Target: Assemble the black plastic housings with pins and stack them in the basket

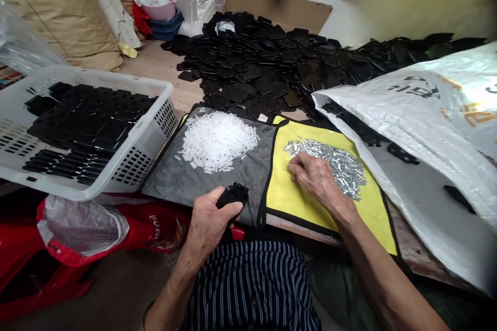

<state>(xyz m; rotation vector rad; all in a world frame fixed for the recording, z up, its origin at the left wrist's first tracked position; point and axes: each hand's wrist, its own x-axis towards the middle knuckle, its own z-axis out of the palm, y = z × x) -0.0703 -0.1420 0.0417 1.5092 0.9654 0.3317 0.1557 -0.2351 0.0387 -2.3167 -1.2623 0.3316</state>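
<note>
My left hand (212,220) is closed round a black plastic part (234,195), held above the front edge of a grey cloth (166,181). Small white plastic pieces (217,139) lie heaped on that cloth. Over a yellow cloth (283,191), my right hand (312,176) has its fingers pinched together at the left side of a pile of small silver metal pins (345,165). Whatever sits between those fingertips is too small or hidden to make out.
At left stands a white basket (132,83) of stacked black parts. A large heap of flat black pieces (248,72) covers the back. A white woven sack (427,88) lies open at right. Below the basket hangs a red bag (151,227). Bowls (159,8) stand at the back left.
</note>
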